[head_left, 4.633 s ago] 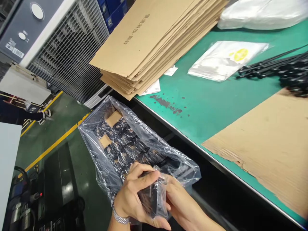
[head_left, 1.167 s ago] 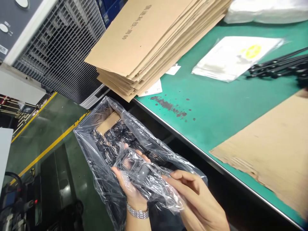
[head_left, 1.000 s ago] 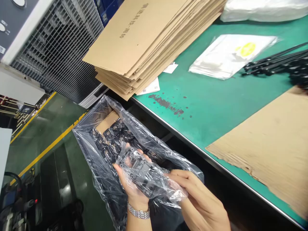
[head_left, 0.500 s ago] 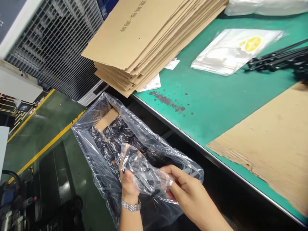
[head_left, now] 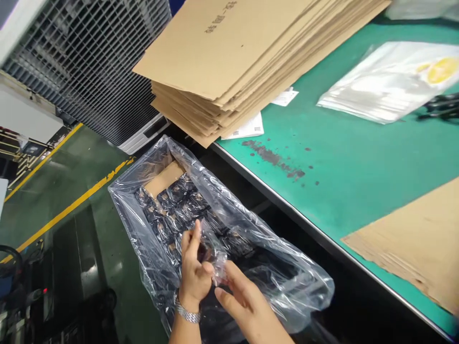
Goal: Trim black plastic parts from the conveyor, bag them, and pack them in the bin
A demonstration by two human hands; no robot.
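A clear plastic bag [head_left: 214, 251] with something dark inside is between my two hands, over a long bin [head_left: 129, 220] lined with clear plastic. My left hand [head_left: 193, 272], with a metal watch band on the wrist, holds the bag's left side. My right hand [head_left: 244, 296] is at the bag's lower right end, its fingers against the crumpled plastic. Beneath them, several dark plastic-wrapped parts [head_left: 175, 205] lie in rows in the bin, beside a piece of brown cardboard [head_left: 165, 179] at its far end.
A green table [head_left: 322, 162] runs along the bin's right side. On it are stacked cardboard sheets [head_left: 229, 52], white plastic bags [head_left: 387, 86], dark rods [head_left: 442, 107] and a cardboard sheet [head_left: 412, 239]. A grey grille [head_left: 89, 62] stands at upper left.
The bagged item has turned and sits lower between my hands. My right hand has moved left and down, nearer my left hand. The view has shifted, moving the table items rightward.
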